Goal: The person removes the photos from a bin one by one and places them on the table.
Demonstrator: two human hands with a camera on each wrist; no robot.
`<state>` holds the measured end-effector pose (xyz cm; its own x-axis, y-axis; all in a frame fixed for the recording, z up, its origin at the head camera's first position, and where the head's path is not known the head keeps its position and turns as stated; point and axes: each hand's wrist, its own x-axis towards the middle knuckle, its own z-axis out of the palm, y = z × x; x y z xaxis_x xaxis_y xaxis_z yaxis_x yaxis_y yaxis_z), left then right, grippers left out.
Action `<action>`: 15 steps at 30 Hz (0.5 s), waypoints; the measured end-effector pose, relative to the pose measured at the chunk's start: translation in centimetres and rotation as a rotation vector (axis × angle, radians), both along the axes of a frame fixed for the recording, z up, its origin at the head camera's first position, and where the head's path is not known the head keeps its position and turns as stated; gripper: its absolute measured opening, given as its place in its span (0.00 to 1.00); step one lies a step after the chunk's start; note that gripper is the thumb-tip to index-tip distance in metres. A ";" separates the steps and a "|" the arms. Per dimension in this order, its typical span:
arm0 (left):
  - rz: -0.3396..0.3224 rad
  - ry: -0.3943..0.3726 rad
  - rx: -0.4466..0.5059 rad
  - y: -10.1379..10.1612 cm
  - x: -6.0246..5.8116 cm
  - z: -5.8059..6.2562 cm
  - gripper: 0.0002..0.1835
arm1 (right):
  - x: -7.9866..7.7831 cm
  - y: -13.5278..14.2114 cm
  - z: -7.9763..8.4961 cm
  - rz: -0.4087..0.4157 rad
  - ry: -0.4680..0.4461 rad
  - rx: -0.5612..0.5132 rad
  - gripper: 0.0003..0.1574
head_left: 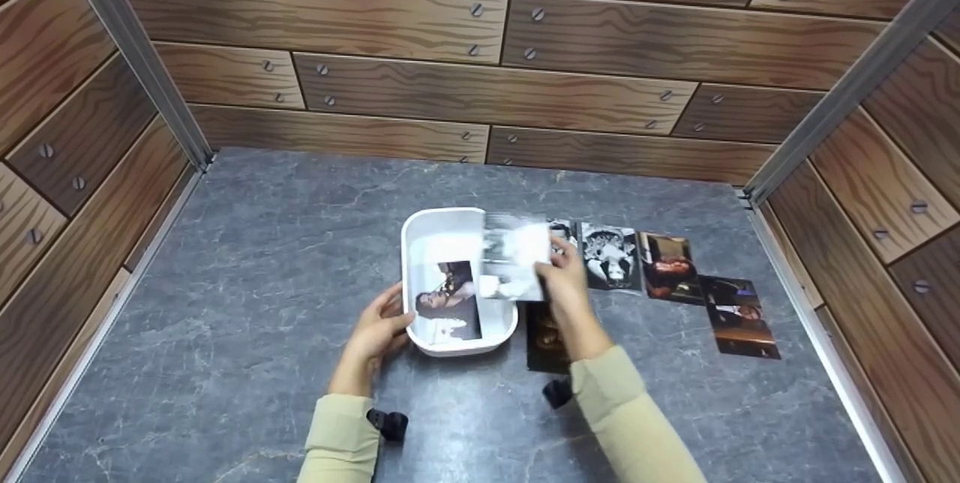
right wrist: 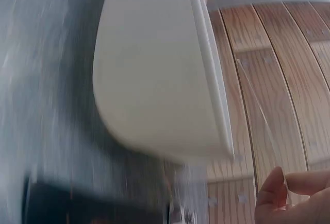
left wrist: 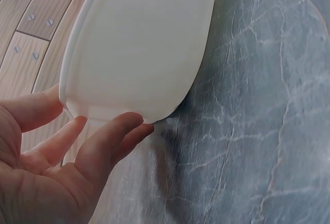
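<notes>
A white plastic tub (head_left: 409,239) stands on the table with a colour photo (head_left: 448,303) lying inside. My left hand (head_left: 377,327) holds the tub's left side, thumb at the rim and fingers against the outer wall (left wrist: 139,44). Over the tub's right edge, my right hand (head_left: 568,282) pinches a black-and-white photo (head_left: 514,258) by its right side. Motion blurs its picture. In the right wrist view the photo (right wrist: 263,116) appears nearly edge-on, raised above the rim, between thumb and finger.
Right of the tub lie a partly hidden black-and-white photo (head_left: 561,228), another black-and-white photo (head_left: 611,258), a colour photo (head_left: 670,265) and a darker one (head_left: 741,316). A dark photo (head_left: 544,340) lies partly under my right forearm. Wood-patterned walls (head_left: 480,93) enclose the grey marbled table (head_left: 285,243).
</notes>
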<state>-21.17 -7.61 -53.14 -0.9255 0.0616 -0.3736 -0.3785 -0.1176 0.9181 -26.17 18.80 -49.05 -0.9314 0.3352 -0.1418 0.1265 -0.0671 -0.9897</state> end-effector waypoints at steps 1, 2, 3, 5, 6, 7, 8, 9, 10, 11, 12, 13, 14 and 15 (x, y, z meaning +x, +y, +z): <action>0.000 -0.003 -0.006 0.0 0.0 0.0 0.34 | 0.0 0.9 -0.1 -0.008 -0.003 -0.005 0.37; -0.001 -0.004 -0.018 0.0 0.0 0.0 0.34 | 0.1 1.8 -0.2 -0.016 -0.009 -0.006 0.38; -0.001 -0.008 -0.025 0.0 0.0 0.0 0.34 | 0.2 2.7 -0.3 -0.022 -0.012 -0.007 0.38; -0.001 -0.013 -0.036 0.0 0.0 0.0 0.33 | 0.6 4.4 -0.7 -0.031 -0.017 -0.006 0.38; -0.001 -0.015 -0.040 0.0 -0.1 0.0 0.33 | 0.8 5.3 -0.9 -0.040 -0.022 0.000 0.39; 0.000 -0.018 -0.043 0.0 -0.1 -0.1 0.33 | 1.0 6.2 -1.1 -0.046 -0.018 0.002 0.38; -0.001 -0.018 -0.042 0.0 -0.1 -0.1 0.33 | 1.2 7.2 -1.4 -0.055 -0.015 0.005 0.38; -0.002 -0.020 -0.040 0.0 -0.1 -0.1 0.34 | 1.5 8.1 -1.6 -0.059 -0.012 0.004 0.38; -0.001 -0.021 -0.039 0.0 -0.1 -0.2 0.34 | 1.8 9.1 -1.8 -0.062 -0.013 0.004 0.38; 0.001 -0.025 -0.042 0.1 -0.1 -0.2 0.34 | 2.1 10.0 -1.9 -0.065 -0.020 0.011 0.38; 0.004 -0.029 -0.047 0.1 -0.1 -0.2 0.34 | 2.4 10.9 -2.0 -0.068 -0.024 0.015 0.39; 0.008 -0.032 -0.049 0.1 -0.1 -0.2 0.34 | 2.7 11.8 -2.1 -0.070 -0.028 0.016 0.39; 0.010 -0.031 -0.045 0.1 -0.2 -0.2 0.34 | 3.0 12.6 -2.3 -0.068 -0.035 0.025 0.40; 0.013 -0.034 -0.044 0.2 -0.2 -0.2 0.34 | 3.2 13.4 -2.4 -0.061 -0.040 0.032 0.40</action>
<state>-21.41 -7.44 -53.33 -0.9129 0.0320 -0.4068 -0.4081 -0.0822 0.9092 -22.93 32.24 -51.44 -0.9030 0.3959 -0.1670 0.1627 -0.0447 -0.9857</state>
